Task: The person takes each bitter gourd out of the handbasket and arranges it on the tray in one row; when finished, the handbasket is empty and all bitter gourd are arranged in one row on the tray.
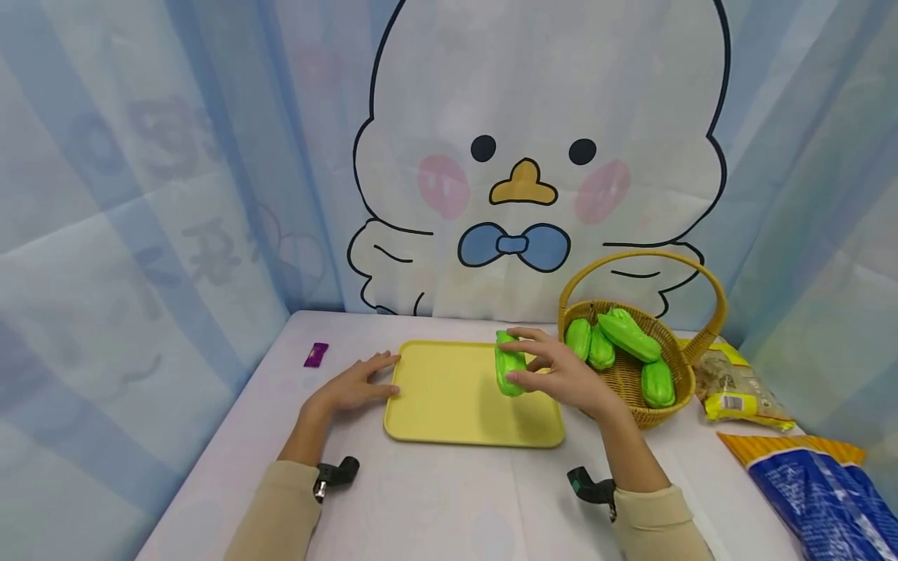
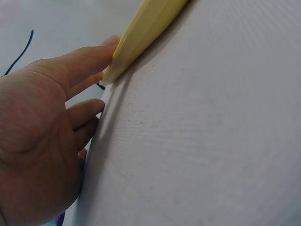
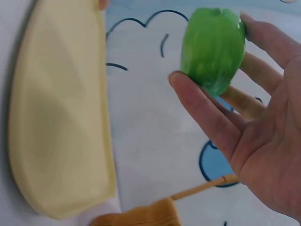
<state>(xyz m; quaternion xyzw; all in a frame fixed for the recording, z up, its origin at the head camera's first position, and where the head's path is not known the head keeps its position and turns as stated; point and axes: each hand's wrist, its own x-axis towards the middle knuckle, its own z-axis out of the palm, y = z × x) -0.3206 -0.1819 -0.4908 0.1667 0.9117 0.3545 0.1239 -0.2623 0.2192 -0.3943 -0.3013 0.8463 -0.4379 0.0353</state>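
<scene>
A glossy, ribbed, bright green gourd-like vegetable [image 1: 509, 365] is pinched between the thumb and fingers of my right hand [image 1: 561, 372]. In the right wrist view the same green vegetable [image 3: 214, 49] is held at the fingertips, off the palm. In the head view it appears over the right part of a yellow rectangular tray [image 1: 449, 397]. My left hand [image 1: 358, 383] rests at the tray's left edge, fingers spread and touching the rim. The left wrist view shows that hand [image 2: 51, 103] with its fingertips against the tray's edge [image 2: 141, 37].
A wicker basket [image 1: 684, 383] with a tall handle holds several similar green vegetables [image 1: 629, 336], right of the tray. Beyond it lie a yellow-and-clear food bag [image 1: 737, 382] and a blue-and-orange bag [image 1: 814, 491]. A small purple packet [image 1: 316, 355] lies at the left.
</scene>
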